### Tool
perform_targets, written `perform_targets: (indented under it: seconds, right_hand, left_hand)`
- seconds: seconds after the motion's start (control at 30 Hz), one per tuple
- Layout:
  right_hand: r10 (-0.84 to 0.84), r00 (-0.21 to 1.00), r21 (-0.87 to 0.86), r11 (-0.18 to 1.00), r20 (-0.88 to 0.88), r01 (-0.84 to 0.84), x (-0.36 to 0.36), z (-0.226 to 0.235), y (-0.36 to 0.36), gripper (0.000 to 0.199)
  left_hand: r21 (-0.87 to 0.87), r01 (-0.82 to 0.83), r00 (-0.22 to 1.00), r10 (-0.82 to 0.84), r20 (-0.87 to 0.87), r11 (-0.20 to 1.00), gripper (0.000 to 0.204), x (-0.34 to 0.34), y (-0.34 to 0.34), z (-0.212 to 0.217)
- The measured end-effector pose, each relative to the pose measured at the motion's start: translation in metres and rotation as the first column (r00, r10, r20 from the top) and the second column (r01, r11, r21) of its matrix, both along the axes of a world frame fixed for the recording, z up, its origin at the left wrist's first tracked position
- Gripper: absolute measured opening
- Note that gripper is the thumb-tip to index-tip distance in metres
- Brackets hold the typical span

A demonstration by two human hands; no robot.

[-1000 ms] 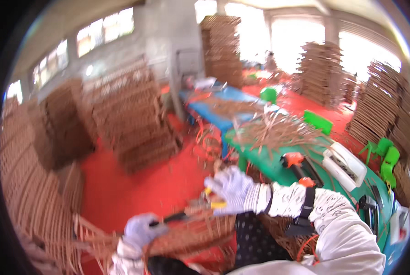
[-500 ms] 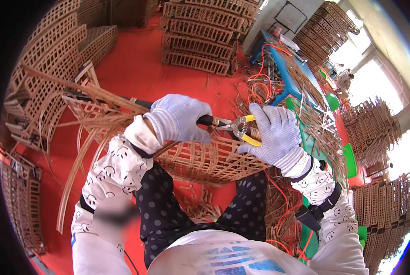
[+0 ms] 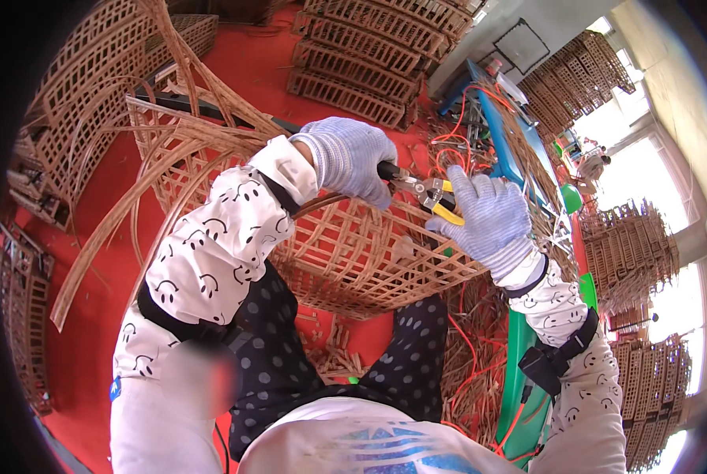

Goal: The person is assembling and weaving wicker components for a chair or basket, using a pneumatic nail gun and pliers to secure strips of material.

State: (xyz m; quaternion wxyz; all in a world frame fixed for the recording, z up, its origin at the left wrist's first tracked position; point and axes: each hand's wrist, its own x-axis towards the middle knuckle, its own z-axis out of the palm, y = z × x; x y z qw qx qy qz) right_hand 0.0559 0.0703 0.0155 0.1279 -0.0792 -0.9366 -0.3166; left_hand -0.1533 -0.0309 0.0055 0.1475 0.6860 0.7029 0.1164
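While the woven basket (image 3: 345,253) rests across the person's lap, the left hand (image 3: 352,158) is clenched on a dark tool handle (image 3: 387,170); the right hand (image 3: 489,221) grasps yellow-handled pliers (image 3: 432,196); the basket looks light, stiff and springy, best held by its rim; the plier tips are hard to make out.

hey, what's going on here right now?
A seated person in knit gloves is working on a woven lattice basket resting over their lap. The left hand grips a dark handle at the basket's rim; the right hand holds yellow-handled pliers beside it. Stacked woven panels lie on the red floor.
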Motion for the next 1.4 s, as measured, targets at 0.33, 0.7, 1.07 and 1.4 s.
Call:
perform_targets:
  seconds: [0.33,0.7,1.07,1.4]
  right_hand:
    - [-0.353,0.930,-0.615,0.757,-0.102,0.220,0.005,0.014,-0.002,0.066]
    - [-0.260,0.960,-0.715,0.691,-0.106,0.108,0.010,-0.001,0.004,0.075]
    - [-0.228,0.961,-0.681,0.730,-0.159,0.061,0.012,-0.002,0.008,0.071]
    - [0.017,0.989,-0.388,0.919,-0.146,-0.073,-0.041,0.018,-0.041,0.082]
  left_hand:
    - [0.350,-0.033,0.963,0.123,-0.238,0.936,0.045,0.020,-0.029,-0.018]
    - [0.850,-0.404,0.711,0.700,0.060,0.338,0.068,0.018,-0.118,-0.053]
    - [0.842,-0.429,0.749,0.650,0.130,0.327,0.023,0.000,-0.138,-0.062]
    - [0.292,-0.737,0.674,0.633,0.382,0.609,0.055,-0.017,-0.145,-0.045]
